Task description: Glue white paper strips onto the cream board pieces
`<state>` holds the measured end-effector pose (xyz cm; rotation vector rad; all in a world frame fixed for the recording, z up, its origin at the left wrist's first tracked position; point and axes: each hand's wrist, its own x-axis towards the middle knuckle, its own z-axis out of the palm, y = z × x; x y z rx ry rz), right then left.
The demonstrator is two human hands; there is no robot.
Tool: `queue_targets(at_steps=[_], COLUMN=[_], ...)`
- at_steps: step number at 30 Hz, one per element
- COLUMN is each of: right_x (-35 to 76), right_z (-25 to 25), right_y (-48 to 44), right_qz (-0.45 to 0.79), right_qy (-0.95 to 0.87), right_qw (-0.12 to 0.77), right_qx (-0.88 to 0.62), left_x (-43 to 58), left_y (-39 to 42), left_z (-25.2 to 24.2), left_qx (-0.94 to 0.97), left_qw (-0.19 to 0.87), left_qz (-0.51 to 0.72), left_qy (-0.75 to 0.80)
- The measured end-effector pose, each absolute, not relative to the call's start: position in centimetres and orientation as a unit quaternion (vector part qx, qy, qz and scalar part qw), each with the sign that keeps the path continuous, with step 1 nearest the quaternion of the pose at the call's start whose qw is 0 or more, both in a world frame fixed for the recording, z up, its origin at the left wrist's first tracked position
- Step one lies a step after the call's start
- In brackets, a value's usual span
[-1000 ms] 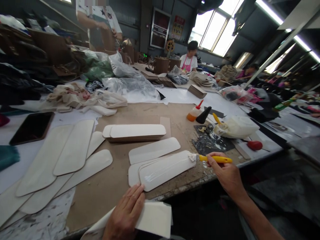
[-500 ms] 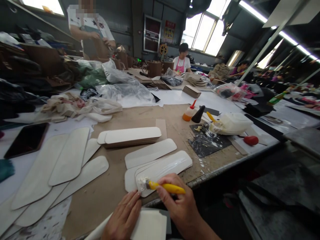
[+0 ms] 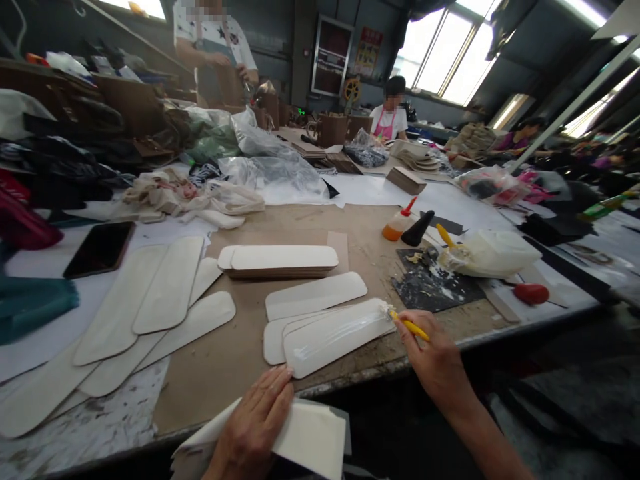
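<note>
My right hand (image 3: pixel 435 350) has its fingers closed around a yellow-handled glue brush (image 3: pixel 410 327) — the bristles touch the end of a shiny, glue-wet pale strip (image 3: pixel 335 337), which lies on other strips on the brown board (image 3: pixel 280 223). My left hand (image 3: pixel 253 423) rests on a pile of pale sheets (image 3: pixel 313 437) — fingers open and flat, gripping nothing.
</note>
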<state>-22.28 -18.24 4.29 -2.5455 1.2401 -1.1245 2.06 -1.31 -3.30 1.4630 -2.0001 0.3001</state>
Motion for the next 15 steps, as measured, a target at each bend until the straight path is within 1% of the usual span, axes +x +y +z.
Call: queue_targets(at_steps=[2, 4, 9, 11, 13, 15], right_x=[-21.3, -19.5, -14.7, -13.9, -14.2, -15.7], right_z=[3.8, 3.8, 4.6, 4.8, 4.6, 4.3], right_y=[-17.5, -16.0, -11.5, -10.8, -11.1, -12.4], right_qz=[-0.368, -0.376, -0.409, -0.416, -0.414, -0.41], right_qy=[0.387, 0.356, 0.272, 0.272, 0.287, 0.321], right_qw=[0.052, 0.085, 0.273, 0.327, 0.341, 0.311], right_qx=[-0.844, -0.851, -0.827, -0.803, -0.794, -0.795], left_x=[2.1, 2.1, 2.3, 2.2, 2.1, 1.9], left_y=[-1.3, -1.2, -1.2, -1.3, -1.3, -1.2], left_z=[-3.5, -3.7, -4.0, -3.9, -3.7, -3.5], left_qx=[0.552, 0.55, 0.54, 0.53, 0.533, 0.551], left_qw=[0.32, 0.32, 0.322, 0.323, 0.324, 0.321], left_qz=[0.114, 0.114, 0.118, 0.132, 0.141, 0.136], left_qy=[-0.761, -0.763, -0.769, -0.773, -0.769, -0.759])
